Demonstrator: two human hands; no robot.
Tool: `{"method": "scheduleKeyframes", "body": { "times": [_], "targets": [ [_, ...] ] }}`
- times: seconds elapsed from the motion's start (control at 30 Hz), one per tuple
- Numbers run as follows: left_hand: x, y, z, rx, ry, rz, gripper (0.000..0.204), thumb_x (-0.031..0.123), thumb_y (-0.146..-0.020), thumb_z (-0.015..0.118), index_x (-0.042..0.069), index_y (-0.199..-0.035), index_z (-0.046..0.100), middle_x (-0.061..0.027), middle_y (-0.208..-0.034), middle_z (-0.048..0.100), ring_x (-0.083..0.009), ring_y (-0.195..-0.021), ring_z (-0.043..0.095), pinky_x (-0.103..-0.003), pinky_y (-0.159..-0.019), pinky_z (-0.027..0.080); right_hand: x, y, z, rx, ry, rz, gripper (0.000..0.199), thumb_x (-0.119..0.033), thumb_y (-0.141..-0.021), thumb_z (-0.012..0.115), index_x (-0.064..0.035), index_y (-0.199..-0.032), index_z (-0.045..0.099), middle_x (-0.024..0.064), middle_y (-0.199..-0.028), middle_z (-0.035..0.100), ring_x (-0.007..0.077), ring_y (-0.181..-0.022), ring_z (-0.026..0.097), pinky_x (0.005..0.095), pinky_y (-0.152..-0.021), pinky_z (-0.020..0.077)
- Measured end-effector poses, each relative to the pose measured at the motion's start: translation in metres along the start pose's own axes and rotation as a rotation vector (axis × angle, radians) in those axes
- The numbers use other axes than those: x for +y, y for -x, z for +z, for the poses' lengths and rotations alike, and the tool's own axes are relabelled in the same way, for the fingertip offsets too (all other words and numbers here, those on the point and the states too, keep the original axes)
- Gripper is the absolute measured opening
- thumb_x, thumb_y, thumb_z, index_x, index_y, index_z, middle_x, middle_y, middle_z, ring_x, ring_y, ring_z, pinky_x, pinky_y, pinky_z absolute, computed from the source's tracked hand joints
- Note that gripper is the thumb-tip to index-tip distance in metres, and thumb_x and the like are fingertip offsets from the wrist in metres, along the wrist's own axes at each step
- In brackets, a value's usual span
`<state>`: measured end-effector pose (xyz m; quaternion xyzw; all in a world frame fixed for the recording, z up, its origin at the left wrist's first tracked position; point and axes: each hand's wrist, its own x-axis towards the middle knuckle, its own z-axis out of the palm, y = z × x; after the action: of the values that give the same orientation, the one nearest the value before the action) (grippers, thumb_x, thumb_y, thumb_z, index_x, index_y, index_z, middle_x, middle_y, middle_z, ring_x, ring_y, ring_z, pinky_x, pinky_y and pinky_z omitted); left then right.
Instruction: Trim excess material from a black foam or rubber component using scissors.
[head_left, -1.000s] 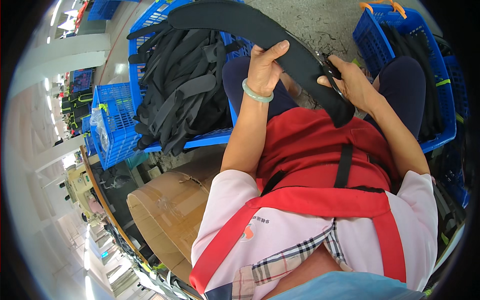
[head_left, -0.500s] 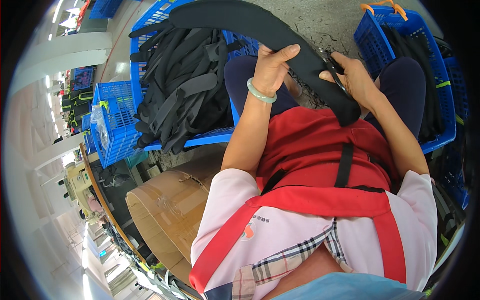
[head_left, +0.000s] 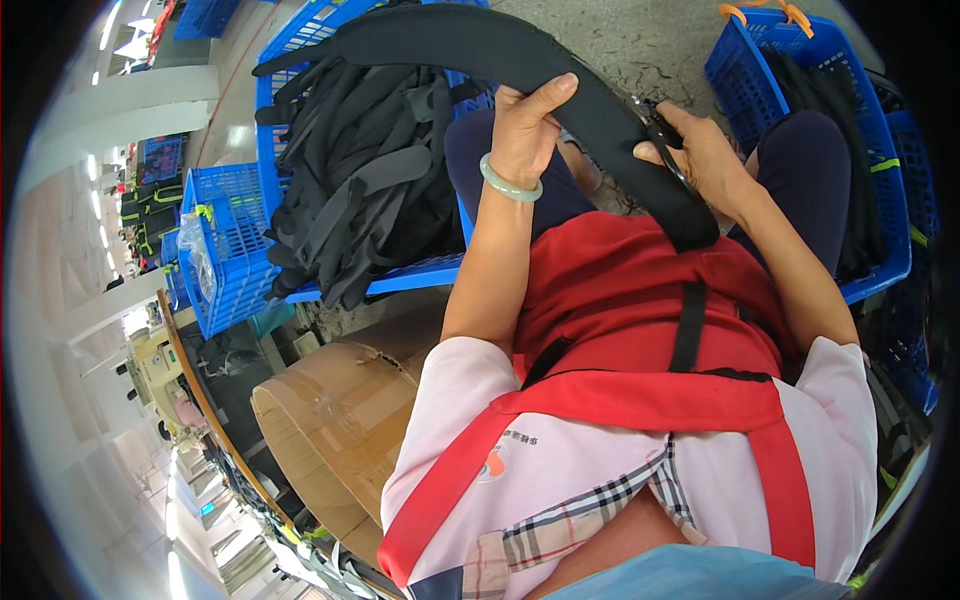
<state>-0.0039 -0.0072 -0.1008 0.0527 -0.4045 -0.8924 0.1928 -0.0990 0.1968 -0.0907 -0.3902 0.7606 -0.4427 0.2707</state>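
**Curved black padded strip (head_left: 600,120) held above the lap, scissors (head_left: 662,132) at its edge**

The strip is stretched from above a blue crate (head_left: 410,277) on the left down to a red apron (head_left: 640,290). Its middle is pinched by the left hand (head_left: 525,130), closed with the thumb laid on top; a pale green bangle (head_left: 511,181) is worn on that wrist. The scissors' dark handles are gripped in the curled right hand (head_left: 708,165); whether the blades are parted cannot be told. The left crate is heaped with black strips (head_left: 365,190). More dark pieces are held in a blue crate (head_left: 745,75) at the right. A cardboard box (head_left: 350,400) is seen at lower left.
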Motion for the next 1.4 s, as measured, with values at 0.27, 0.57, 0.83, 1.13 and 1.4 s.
{"method": "scheduleKeyframes", "body": {
  "times": [0.27,0.57,0.83,1.13,1.4],
  "targets": [
    [-0.007,0.001,0.004,-0.035,0.029,-0.042,0.017,-0.006,-0.080,0.069,0.005,-0.094,0.068,-0.0028,-0.090,0.068,-0.0125,-0.082,0.065,-0.026,-0.076,0.052,-0.003,-0.001,-0.005,-0.023,-0.037,0.014,0.056,-0.049,-0.082,0.069,0.0037,-0.093,0.055,0.0192,-0.070,0.058,0.0288,-0.065,0.059,0.0381,-0.062,0.0458],
    [-0.011,0.002,0.012,-0.034,-0.039,-0.018,0.019,-0.004,-0.079,0.070,0.005,-0.096,0.067,-0.0027,-0.093,0.068,-0.0132,-0.084,0.065,-0.028,-0.077,0.053,0.007,0.001,-0.003,0.001,-0.149,-0.030,0.053,-0.045,-0.081,0.071,0.0047,-0.094,0.057,0.0163,-0.071,0.058,0.0209,-0.063,0.053,0.0334,-0.063,0.0463],
    [0.003,-0.007,0.017,0.067,-0.049,0.056,0.014,-0.003,-0.078,0.071,0.003,-0.090,0.068,-0.0046,-0.086,0.068,-0.0141,-0.078,0.066,-0.028,-0.074,0.053,0.004,0.001,0.003,0.045,-0.022,-0.027,0.053,-0.047,-0.083,0.068,0.0029,-0.092,0.053,0.0211,-0.073,0.058,0.0311,-0.065,0.056,0.0380,-0.064,0.0458],
    [-0.003,-0.001,0.012,0.091,-0.002,0.019,0.016,-0.005,-0.078,0.070,0.005,-0.090,0.068,-0.0034,-0.086,0.068,-0.0132,-0.078,0.065,-0.026,-0.073,0.052,0.001,-0.002,0.003,-0.032,0.019,0.006,0.057,-0.051,-0.084,0.065,0.0037,-0.094,0.052,0.0226,-0.071,0.059,0.0374,-0.067,0.057,0.0403,-0.064,0.0454],
    [-0.005,0.000,0.013,0.100,0.003,0.019,0.016,-0.006,-0.079,0.070,0.005,-0.090,0.067,-0.0029,-0.086,0.068,-0.0129,-0.079,0.065,-0.027,-0.074,0.052,0.004,0.001,0.000,-0.041,-0.052,0.012,0.055,-0.049,-0.083,0.067,0.0045,-0.091,0.055,0.0204,-0.068,0.055,0.0271,-0.061,0.051,0.0376,-0.061,0.0443]
  ]
}}
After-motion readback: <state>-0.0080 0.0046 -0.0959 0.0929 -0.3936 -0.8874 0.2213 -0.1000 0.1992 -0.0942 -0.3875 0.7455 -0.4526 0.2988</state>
